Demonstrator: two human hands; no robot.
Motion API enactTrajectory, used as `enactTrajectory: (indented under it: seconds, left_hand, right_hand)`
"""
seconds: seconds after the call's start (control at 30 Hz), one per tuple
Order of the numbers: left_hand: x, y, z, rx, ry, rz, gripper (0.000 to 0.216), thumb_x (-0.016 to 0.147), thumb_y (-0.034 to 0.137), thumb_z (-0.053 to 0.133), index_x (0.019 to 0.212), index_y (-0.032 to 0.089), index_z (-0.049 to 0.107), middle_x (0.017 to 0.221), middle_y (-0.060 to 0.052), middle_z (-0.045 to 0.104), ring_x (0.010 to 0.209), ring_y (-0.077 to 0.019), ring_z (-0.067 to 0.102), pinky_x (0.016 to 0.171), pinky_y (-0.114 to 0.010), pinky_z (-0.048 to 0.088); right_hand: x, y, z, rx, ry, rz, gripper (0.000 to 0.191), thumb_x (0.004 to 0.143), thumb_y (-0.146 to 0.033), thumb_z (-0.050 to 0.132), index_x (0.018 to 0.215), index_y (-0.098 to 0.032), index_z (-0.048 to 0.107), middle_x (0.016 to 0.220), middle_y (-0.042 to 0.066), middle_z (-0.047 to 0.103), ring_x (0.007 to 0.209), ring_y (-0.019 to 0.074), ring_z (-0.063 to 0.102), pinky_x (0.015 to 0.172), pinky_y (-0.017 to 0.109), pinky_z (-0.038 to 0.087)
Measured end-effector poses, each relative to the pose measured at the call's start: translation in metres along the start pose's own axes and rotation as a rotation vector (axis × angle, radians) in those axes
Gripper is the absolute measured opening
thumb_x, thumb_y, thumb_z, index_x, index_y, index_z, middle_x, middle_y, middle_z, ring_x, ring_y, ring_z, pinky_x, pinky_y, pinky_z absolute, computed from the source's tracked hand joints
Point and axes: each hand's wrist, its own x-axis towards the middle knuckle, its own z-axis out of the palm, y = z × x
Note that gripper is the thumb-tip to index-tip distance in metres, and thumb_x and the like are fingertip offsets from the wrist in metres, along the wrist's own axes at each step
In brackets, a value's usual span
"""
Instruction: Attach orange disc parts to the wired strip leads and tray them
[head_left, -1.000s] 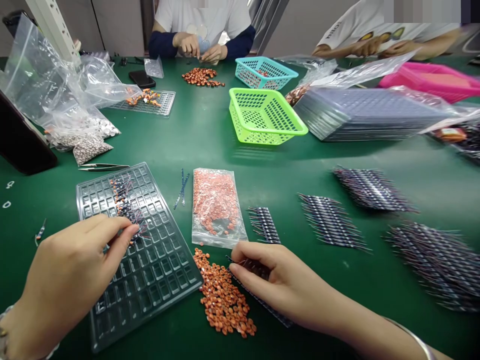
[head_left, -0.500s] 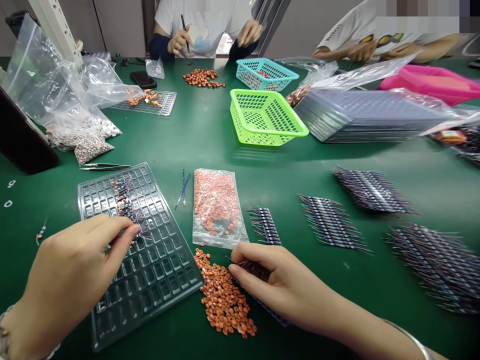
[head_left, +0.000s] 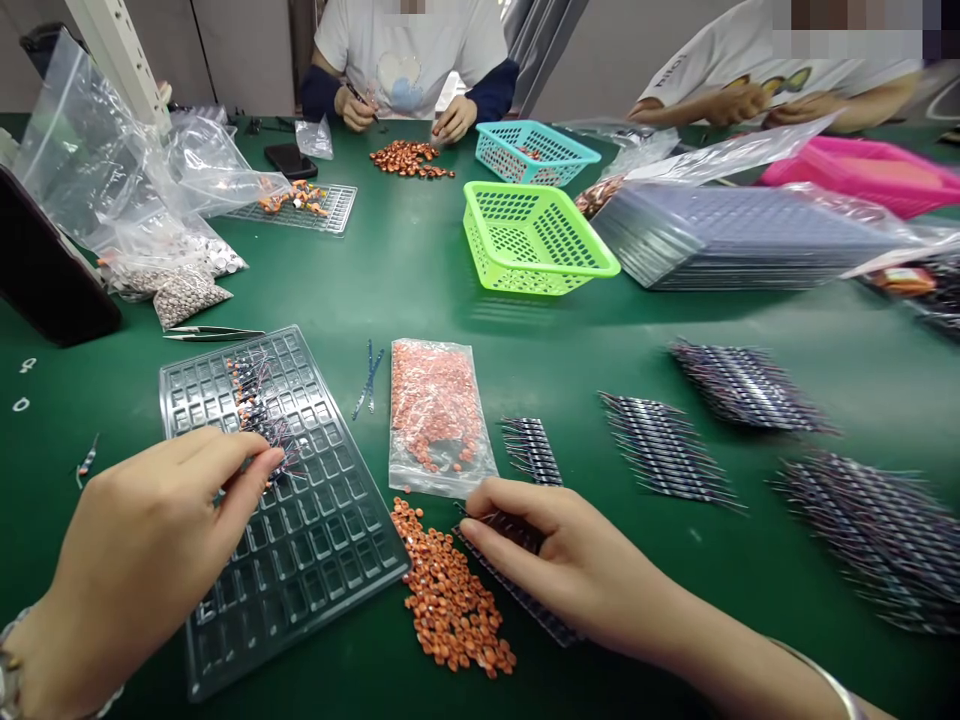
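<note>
My left hand [head_left: 161,520] is closed in a pinch over the clear plastic tray [head_left: 330,530], its fingertips at a row of small wired parts [head_left: 251,395] lying in the pockets. Whatever sits between finger and thumb is hidden. Thumb and index finger of my right hand [head_left: 555,550] are pinched at the end of a thin, dark wired piece [head_left: 460,508]. Partly under that hand lies a dark strip panel [head_left: 544,615]. Orange round pieces [head_left: 450,600] are heaped between the tray and my right hand.
Behind the heap lies a bag of orange pieces [head_left: 435,400]. Bundles of wired strips [head_left: 667,445] spread to the right. Tweezers [head_left: 214,333] lie behind the tray. A green basket [head_left: 540,265] and stacked trays [head_left: 742,240] stand farther back. Two people sit across the table.
My hands stay almost in place; the view shifts slightly. Across the table, one person's hands have lowered to the pile of copper-coloured pieces.
</note>
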Motion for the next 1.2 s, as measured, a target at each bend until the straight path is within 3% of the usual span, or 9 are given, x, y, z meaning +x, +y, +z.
enactTrajectory:
  seconds: [0.4, 1.2]
  left_hand:
    - [-0.001, -0.0013, 0.0015, -0.001, 0.014, -0.001, 0.021, 0.096, 0.039, 0.051, 0.092, 0.024, 0.064, 0.084, 0.003, 0.071, 0.071, -0.0167, 0.066, 0.062, -0.031, 0.043]
    - [0.0, 0.0007, -0.0002, 0.002, -0.009, -0.012, 0.02, 0.096, 0.038, 0.05, 0.093, 0.024, 0.064, 0.086, 0.003, 0.072, 0.072, -0.0168, 0.066, 0.061, -0.032, 0.044]
  right_hand:
    - [-0.0015, -0.001, 0.0009, -0.016, -0.047, -0.023, 0.024, 0.092, -0.025, 0.042, 0.068, -0.02, 0.042, 0.061, -0.004, 0.04, 0.055, 0.0139, 0.035, 0.051, 0.024, 0.028]
    - [-0.0005, -0.0035, 0.0037, -0.005, -0.01, -0.036, 0.026, 0.093, -0.026, 0.044, 0.068, -0.02, 0.042, 0.06, -0.003, 0.041, 0.055, 0.0139, 0.038, 0.051, 0.024, 0.031]
